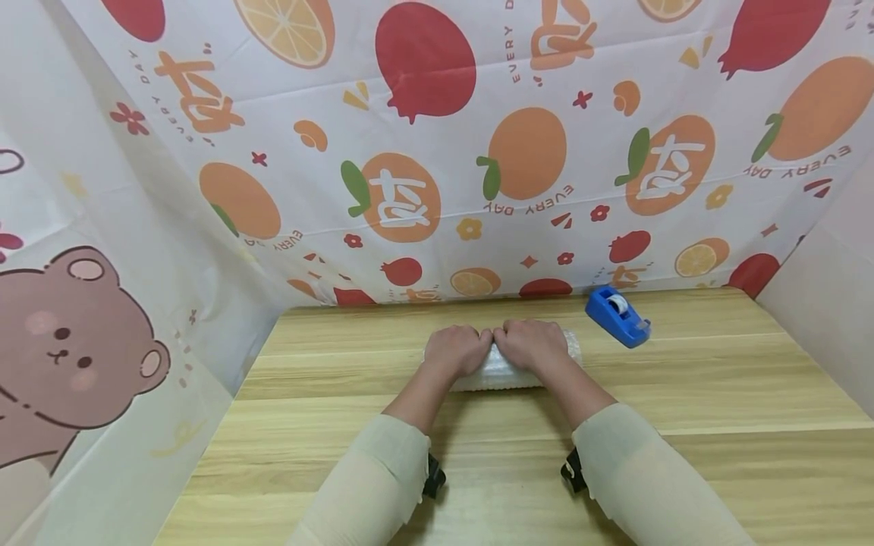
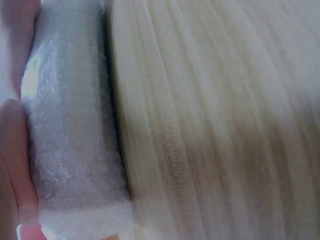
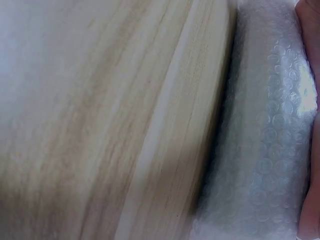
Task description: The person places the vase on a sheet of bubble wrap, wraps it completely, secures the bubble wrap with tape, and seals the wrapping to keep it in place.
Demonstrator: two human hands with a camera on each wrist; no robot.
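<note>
A roll of clear bubble wrap [image 1: 500, 371] lies sideways on the wooden table. My left hand [image 1: 454, 350] grips its left part from above, and my right hand [image 1: 532, 346] grips its right part, the two thumbs nearly meeting in the middle. In the left wrist view the bubble wrap [image 2: 75, 120] runs along the table with the hand [image 2: 14, 160] at its side. The right wrist view shows the bubble wrap [image 3: 265, 115] and part of the hand [image 3: 312, 195] at the right edge. Whatever may be inside the wrap cannot be made out.
A blue tape dispenser [image 1: 617, 317] with a roll of tape stands right of the bubble wrap, near the table's back. Behind the table [image 1: 328, 432] hangs a fruit-printed cloth [image 1: 464, 250]. A cloth with a bear [image 1: 75, 341] hangs at the left.
</note>
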